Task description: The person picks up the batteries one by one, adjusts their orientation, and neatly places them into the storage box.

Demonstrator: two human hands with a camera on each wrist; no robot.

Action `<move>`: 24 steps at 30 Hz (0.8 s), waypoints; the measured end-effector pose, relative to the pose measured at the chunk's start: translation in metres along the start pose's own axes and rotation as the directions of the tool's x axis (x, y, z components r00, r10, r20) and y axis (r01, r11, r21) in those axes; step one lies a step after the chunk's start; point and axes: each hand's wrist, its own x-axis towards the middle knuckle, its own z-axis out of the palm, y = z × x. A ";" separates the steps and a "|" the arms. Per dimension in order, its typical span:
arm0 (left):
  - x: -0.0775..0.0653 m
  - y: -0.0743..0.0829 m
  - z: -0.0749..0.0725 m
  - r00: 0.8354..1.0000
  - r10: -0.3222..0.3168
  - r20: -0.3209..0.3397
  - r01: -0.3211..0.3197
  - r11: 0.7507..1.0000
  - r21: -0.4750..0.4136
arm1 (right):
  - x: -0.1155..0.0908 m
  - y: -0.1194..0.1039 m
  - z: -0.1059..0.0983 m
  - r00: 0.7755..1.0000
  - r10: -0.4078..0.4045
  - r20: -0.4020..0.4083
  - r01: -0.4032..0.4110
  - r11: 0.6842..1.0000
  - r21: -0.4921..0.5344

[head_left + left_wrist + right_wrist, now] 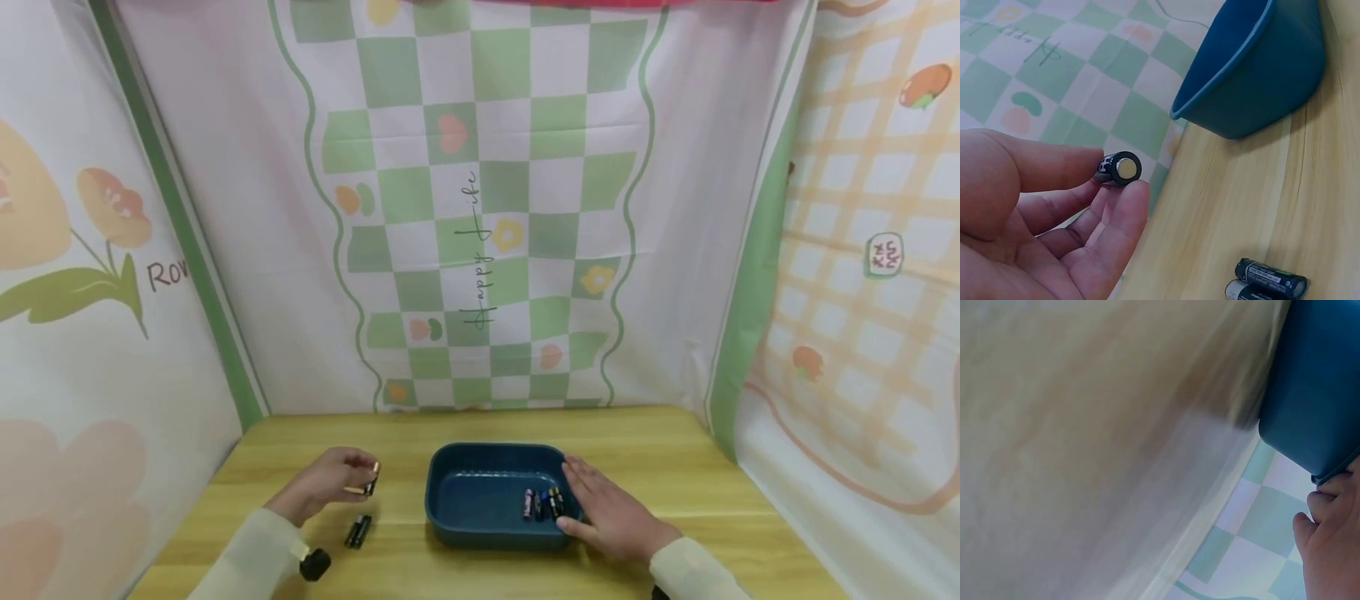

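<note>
My left hand (pixel 333 482) pinches a black battery (pixel 1119 169) between thumb and fingertips, its flat metal end facing the camera in the left wrist view. Below that hand, two dark batteries (pixel 358 531) lie side by side on the wooden table. A deep blue basin (pixel 487 537) stands at the middle of the table. Several small batteries (pixel 528 504) are gathered at the right end inside it. My right hand (pixel 615 512) rests along the basin's right rim, its fingers extended toward the far corner and its thumb at the near corner.
The light wooden table (pixel 405 575) reaches back to a hanging cloth (pixel 502 208) with green checks. Printed cloths also hang at both sides, a flowered one (pixel 97 375) on the left and an orange-checked one (pixel 847 292) on the right.
</note>
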 end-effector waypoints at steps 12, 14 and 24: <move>0.009 0.015 0.011 0.999 0.018 0.038 -0.020 0.999 0.033 | 0.001 0.000 0.000 1.000 -0.006 -0.017 0.006 1.000 -0.014; 0.011 0.017 0.013 0.998 0.025 0.056 -0.027 0.999 0.034 | 0.000 0.000 0.000 1.000 -0.005 -0.021 0.005 1.000 -0.018; 0.018 0.017 0.026 0.992 0.050 0.112 -0.051 0.999 0.001 | -0.001 -0.001 0.001 0.999 -0.016 -0.032 0.016 1.000 -0.019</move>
